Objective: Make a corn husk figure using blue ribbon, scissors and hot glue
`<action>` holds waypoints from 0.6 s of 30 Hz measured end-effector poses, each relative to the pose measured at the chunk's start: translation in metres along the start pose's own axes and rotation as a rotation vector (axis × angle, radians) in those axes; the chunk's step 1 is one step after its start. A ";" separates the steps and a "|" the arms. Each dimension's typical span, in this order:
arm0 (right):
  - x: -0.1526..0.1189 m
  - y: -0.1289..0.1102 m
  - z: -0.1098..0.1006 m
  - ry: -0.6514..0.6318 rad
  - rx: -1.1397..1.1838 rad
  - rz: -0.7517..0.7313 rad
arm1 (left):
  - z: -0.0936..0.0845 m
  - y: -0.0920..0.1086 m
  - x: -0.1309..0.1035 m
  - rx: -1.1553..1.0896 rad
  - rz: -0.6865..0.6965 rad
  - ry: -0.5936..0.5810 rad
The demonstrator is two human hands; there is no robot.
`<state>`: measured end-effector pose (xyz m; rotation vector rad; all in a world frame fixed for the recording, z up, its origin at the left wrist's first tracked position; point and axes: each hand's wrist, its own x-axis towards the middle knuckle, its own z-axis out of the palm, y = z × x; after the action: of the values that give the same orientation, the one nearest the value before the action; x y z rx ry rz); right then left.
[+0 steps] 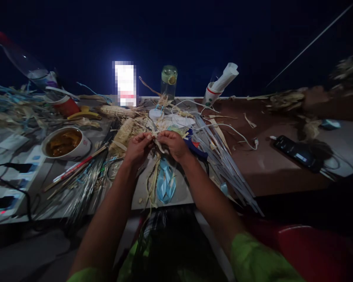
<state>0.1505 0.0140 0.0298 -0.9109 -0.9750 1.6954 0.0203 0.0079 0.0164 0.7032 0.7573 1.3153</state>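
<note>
Between both hands, just above the table, is a pale strip of dried corn husk (158,145), pinched at its upper end. My left hand (139,148) closes thumb and fingertips on it from the left. From the right, my right hand (174,144) pinches the same husk, its fingertips almost touching the left ones. Under the hands lies a looped light-blue ribbon (166,183) with stringy husk strands beside it. A dark-blue-handled tool (197,150), partly hidden, rests near my right wrist. Left of my left hand is a dried corn cob (125,131).
Clear rods (228,168) and thin wires (90,192) flank my forearms. At left stand a bowl of brown liquid (81,145) and a power strip (37,166). Behind are a bottle (168,84) and a paper cup (211,95). A black device (295,152) and another person's arm (326,102) are at right.
</note>
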 end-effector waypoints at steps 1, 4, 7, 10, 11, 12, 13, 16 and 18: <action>0.001 0.000 -0.001 0.000 -0.001 0.007 | 0.000 0.001 0.000 -0.001 0.005 0.002; 0.004 0.001 -0.002 0.052 0.038 -0.031 | -0.001 0.003 0.000 -0.022 0.022 0.041; 0.007 0.003 -0.004 0.114 0.020 -0.124 | -0.001 0.004 0.000 -0.024 0.021 0.077; 0.008 0.006 -0.004 0.127 -0.033 -0.142 | 0.000 0.001 0.002 0.012 -0.005 0.064; 0.009 0.006 -0.004 0.128 -0.053 -0.148 | -0.001 -0.001 0.003 0.022 -0.006 0.058; 0.009 0.007 -0.004 0.132 -0.072 -0.160 | -0.001 -0.003 0.003 0.030 -0.003 0.053; 0.009 0.008 -0.004 0.137 -0.088 -0.176 | -0.001 -0.004 0.004 0.037 0.004 0.047; 0.008 0.009 -0.004 0.154 -0.101 -0.215 | -0.002 -0.006 0.004 0.060 0.023 0.017; 0.007 0.009 -0.003 0.147 -0.089 -0.212 | -0.002 -0.006 0.003 0.077 0.026 -0.005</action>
<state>0.1477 0.0195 0.0193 -0.9410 -1.0158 1.3973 0.0229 0.0106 0.0099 0.7800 0.8002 1.3134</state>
